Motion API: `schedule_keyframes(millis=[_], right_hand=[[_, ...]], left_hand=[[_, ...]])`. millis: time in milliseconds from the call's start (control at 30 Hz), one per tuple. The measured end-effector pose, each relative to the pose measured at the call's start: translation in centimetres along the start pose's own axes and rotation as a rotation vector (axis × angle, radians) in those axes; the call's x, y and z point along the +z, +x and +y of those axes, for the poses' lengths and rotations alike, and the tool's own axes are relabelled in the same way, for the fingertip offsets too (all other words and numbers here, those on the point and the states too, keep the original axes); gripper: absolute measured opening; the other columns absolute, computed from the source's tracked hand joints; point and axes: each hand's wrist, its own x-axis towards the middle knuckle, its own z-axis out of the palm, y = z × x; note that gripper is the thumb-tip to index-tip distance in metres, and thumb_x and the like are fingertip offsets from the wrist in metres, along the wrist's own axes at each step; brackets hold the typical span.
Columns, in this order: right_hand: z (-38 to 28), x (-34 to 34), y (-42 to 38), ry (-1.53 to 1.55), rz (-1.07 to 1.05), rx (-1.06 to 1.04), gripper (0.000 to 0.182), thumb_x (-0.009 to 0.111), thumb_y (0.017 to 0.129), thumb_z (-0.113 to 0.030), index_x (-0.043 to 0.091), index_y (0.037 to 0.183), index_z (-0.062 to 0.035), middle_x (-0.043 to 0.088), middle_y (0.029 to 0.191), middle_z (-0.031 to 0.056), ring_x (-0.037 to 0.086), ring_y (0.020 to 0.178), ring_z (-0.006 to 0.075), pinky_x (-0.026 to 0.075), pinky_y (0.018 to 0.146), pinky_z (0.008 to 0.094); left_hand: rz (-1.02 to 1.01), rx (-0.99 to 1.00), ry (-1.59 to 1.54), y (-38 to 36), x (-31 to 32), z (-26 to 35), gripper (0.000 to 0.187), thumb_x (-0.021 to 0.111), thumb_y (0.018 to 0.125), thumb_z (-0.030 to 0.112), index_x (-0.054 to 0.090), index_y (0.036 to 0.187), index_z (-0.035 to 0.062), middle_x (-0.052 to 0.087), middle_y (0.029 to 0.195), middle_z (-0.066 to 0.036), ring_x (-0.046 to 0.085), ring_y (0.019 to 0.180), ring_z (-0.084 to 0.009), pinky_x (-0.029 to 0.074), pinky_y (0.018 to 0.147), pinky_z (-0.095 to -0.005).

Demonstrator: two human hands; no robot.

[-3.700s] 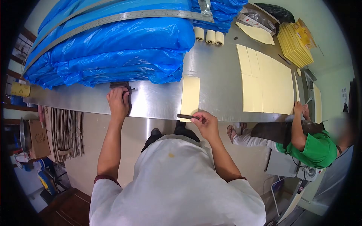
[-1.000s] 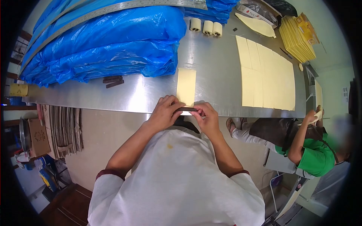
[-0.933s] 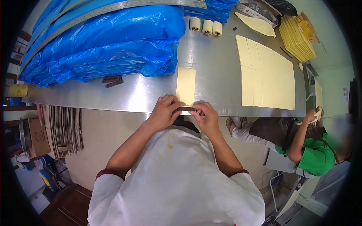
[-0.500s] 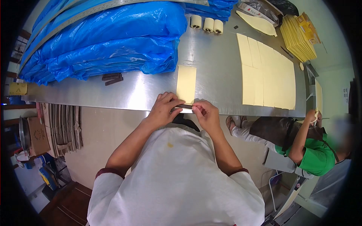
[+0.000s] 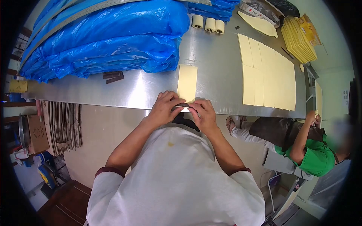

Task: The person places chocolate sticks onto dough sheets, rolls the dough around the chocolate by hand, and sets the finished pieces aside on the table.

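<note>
A pale dough strip (image 5: 187,83) lies lengthwise at the table's near edge. Across its near end is a dark chocolate stick (image 5: 183,105). My left hand (image 5: 164,108) pinches the stick's left end between thumb and fingers. On the other end, my right hand (image 5: 204,115) has its thumb and fingertips closed around the stick. The fingers hide part of the dough's near edge. Several more chocolate sticks (image 5: 114,77) rest to the left, beside the blue plastic.
Blue plastic-wrapped stacks (image 5: 113,41) fill the back left of the metal table (image 5: 215,75). Rolled dough pieces (image 5: 210,25) stand at the back. Cut dough rectangles (image 5: 268,75) lie right, near a yellow stack (image 5: 298,41). A co-worker in green (image 5: 315,158) handles dough at far right.
My right hand has slid a little to the left along the chocolate stick, its thumb now further in. My left hand stays nearly in place.
</note>
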Motion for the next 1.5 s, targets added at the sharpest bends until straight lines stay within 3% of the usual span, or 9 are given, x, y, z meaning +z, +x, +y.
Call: schedule_keyframes(millis=[267, 567, 767, 867, 1033, 1333, 1500], right_hand=[[0.2, -0.3, 1.0, -0.027, -0.023, 0.011, 0.025, 0.078, 0.08, -0.007, 0.073, 0.104, -0.0059, 0.064, 0.098, 0.0108, 0.06, 0.089, 0.0291, 0.05, 0.077, 0.0386], [0.5, -0.5, 3.0, -0.132, -0.095, 0.073, 0.021, 0.074, 0.084, -0.015, 0.073, 0.104, -0.0076, 0.065, 0.1, 0.0093, 0.06, 0.093, 0.028, 0.045, 0.081, 0.0412], [0.4, -0.7, 2.4, -0.211, -0.091, 0.008, 0.024, 0.076, 0.083, -0.019, 0.073, 0.105, -0.0107, 0.067, 0.106, 0.0058, 0.06, 0.099, 0.0258, 0.042, 0.083, 0.0398], [0.5, -0.8, 3.0, -0.21, -0.098, 0.016, 0.027, 0.077, 0.083, -0.021, 0.072, 0.107, -0.0109, 0.067, 0.106, 0.0045, 0.06, 0.099, 0.0255, 0.042, 0.083, 0.0393], [0.1, -0.9, 4.0, -0.171, -0.051, -0.007, 0.025, 0.077, 0.082, -0.023, 0.074, 0.104, -0.0115, 0.067, 0.103, 0.004, 0.06, 0.098, 0.0254, 0.041, 0.083, 0.0394], [1.6, -1.4, 6.5, -0.213, -0.27, 0.044, 0.029, 0.073, 0.085, -0.022, 0.072, 0.112, -0.0112, 0.066, 0.105, 0.0071, 0.058, 0.099, 0.0272, 0.041, 0.082, 0.0408], [1.4, -0.7, 6.7, -0.208, -0.156, -0.043, 0.027, 0.074, 0.085, -0.021, 0.073, 0.109, -0.0084, 0.067, 0.108, 0.0068, 0.058, 0.102, 0.0277, 0.041, 0.084, 0.0413]], left_hand=[[0.103, 0.076, 0.066, -0.2, 0.1, -0.5, 0.026, 0.078, 0.083, 0.021, 0.072, 0.106, 0.0111, 0.06, 0.104, -0.006, 0.055, 0.099, -0.026, 0.039, 0.087, -0.0404], [0.195, -0.059, 0.058, 1.5, 0.7, -0.7, 0.015, 0.079, 0.081, 0.021, 0.076, 0.094, 0.0126, 0.062, 0.101, -0.003, 0.056, 0.091, -0.0218, 0.04, 0.083, -0.0385], [0.267, -0.054, 0.031, 1.6, 1.0, -0.6, 0.019, 0.079, 0.081, 0.022, 0.073, 0.097, 0.0132, 0.062, 0.103, -0.003, 0.057, 0.095, -0.0231, 0.039, 0.085, -0.0386], [0.23, 0.074, 0.091, 1.5, 0.6, -0.2, 0.021, 0.079, 0.082, 0.024, 0.072, 0.099, 0.0139, 0.062, 0.104, -0.003, 0.056, 0.099, -0.0234, 0.038, 0.085, -0.0385], [0.189, -0.04, 0.075, 2.1, 0.7, -0.7, 0.026, 0.08, 0.081, 0.03, 0.072, 0.101, 0.0148, 0.062, 0.105, -0.001, 0.055, 0.102, -0.0232, 0.037, 0.086, -0.0399], [0.21, -0.016, -0.004, 3.5, 0.3, -1.7, 0.026, 0.079, 0.083, 0.033, 0.073, 0.101, 0.0153, 0.061, 0.106, -0.002, 0.054, 0.105, -0.0231, 0.035, 0.088, -0.0392], [0.241, -0.125, -0.006, 4.3, 1.1, -2.5, 0.028, 0.078, 0.083, 0.039, 0.074, 0.097, 0.0157, 0.061, 0.107, -0.001, 0.053, 0.107, -0.0236, 0.035, 0.089, -0.0409]])
